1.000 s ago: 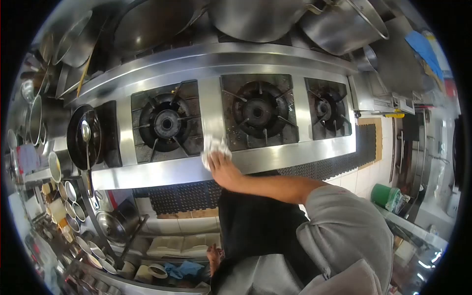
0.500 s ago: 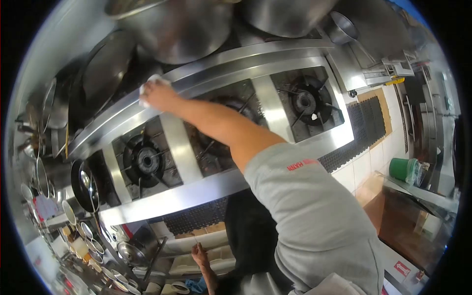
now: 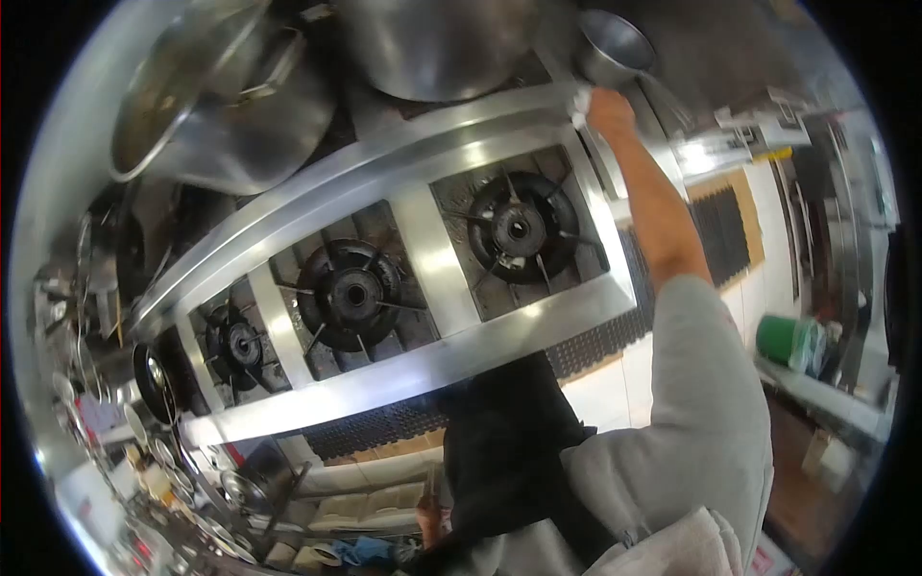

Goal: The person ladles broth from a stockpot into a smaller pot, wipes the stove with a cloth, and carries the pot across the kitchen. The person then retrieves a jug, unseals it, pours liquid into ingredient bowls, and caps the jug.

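At the upper right, my right hand (image 3: pixel 611 113) is closed on a white cloth (image 3: pixel 580 108), which touches the raised steel ledge (image 3: pixel 461 130) at the right end of the stove's back. My right arm reaches past the right side of the stove (image 3: pixel 429 254). Low in the picture, beside the black apron (image 3: pixel 504 422), is my left hand (image 3: pixel 429 516), small and blurred; its fingers and anything in them are unclear. Three round burners with black grates lie across the stove top, the nearest to my right hand being the right burner (image 3: pixel 519 230).
Large steel pots (image 3: pixel 442 48) stand behind the ledge, with a small pot (image 3: pixel 617 46) near my right hand. A dark pan (image 3: pixel 154 384) is at the stove's left end. Black matting (image 3: pixel 720 230) and a green bucket (image 3: pixel 783 341) are at the right.
My right hand has carried the cloth from the stove's front edge to the left part of the back ledge, then far right along it. The view has shifted too.
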Available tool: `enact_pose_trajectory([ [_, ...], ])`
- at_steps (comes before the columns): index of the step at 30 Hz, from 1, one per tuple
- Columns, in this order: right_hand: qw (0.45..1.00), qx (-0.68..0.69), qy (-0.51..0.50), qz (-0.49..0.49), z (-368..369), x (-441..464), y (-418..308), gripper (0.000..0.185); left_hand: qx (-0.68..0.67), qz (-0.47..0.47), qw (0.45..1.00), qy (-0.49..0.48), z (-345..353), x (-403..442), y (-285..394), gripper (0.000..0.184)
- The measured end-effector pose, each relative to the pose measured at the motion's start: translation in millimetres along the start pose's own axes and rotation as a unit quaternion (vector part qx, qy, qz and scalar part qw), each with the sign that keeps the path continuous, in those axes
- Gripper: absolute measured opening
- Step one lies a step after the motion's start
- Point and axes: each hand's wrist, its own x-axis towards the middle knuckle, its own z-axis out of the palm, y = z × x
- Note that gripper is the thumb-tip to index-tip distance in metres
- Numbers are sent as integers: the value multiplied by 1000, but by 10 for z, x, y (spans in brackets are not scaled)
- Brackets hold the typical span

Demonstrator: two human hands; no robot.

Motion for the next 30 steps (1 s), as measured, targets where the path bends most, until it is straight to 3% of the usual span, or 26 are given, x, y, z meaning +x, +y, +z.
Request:
enact_pose_trajectory([
  [1, 1000, 7, 9, -19, -177, 28, -195, 38, -123, -102, 987, 29, 45, 25, 138, 39],
  [3, 969, 172, -163, -71, -362, -343, -562, 53, -226, -209, 951, 31, 31, 62, 200, 44],
  [5, 945, 277, -83, -155, 34, -769, -1187, 61, -273, -158, 949, 24, 64, 0, 146, 46],
  [7, 906, 299, -223, -201, -386, -1458, -1887, 55, -246, -118, 960, 63, 148, -92, 287, 42],
  [8, 898, 267, -195, -292, -92, -1723, -2066, 49, -263, -126, 953, 79, 209, -187, 407, 42],
  [9, 904, 193, -236, -301, 23, -2084, -2237, 45, -299, -153, 935, 115, 221, -314, 559, 39],
  [11, 856, 160, -304, -386, 43, -2917, -2326, 53, -353, -181, 902, 172, 373, -604, 570, 36],
  [12, 844, 214, -152, -467, 513, -3504, -2132, 68, -370, -176, 891, 194, 503, -833, 520, 34],
  [14, 836, 119, -167, -508, 462, -4227, -1863, 87, -380, -193, 874, 234, 846, -1336, 422, 31],
  [16, 847, 88, -212, -479, 258, -4491, -1765, 100, -431, -265, 819, 273, 1437, -1815, 206, 31],
  [18, 836, 118, -201, -496, 412, -4493, -1727, 107, -465, -323, 769, 296, 1945, -2404, 153, 33],
  [19, 837, -9, -274, -473, -337, -4621, -2001, 103, -468, -344, 750, 316, 2214, -2643, 122, 33],
  [21, 833, -94, -159, -522, -379, -4903, -2194, 104, -482, -345, 718, 364, 2721, -3011, 21, 31],
  [23, 774, -72, -269, -569, -356, -5418, -2324, 110, -516, -376, 644, 421, 2865, -3262, 116, 29],
  [25, 553, -235, -632, -489, -107, -6087, -2481, 110, -557, -370, 578, 468, 2997, -3333, -8, 29],
  [27, 592, -210, -648, -432, 64, -7078, -2045, 91, -590, -335, 514, 524, 2930, -3411, -172, 28],
  [29, 556, -217, -617, -512, 857, -7665, -2465, 70, -579, -327, 474, 577, 2578, -3461, -422, 29],
  [30, 569, -167, -665, -454, 792, -7994, -2718, 57, -576, -284, 483, 595, 2273, -3569, -527, 30],
])
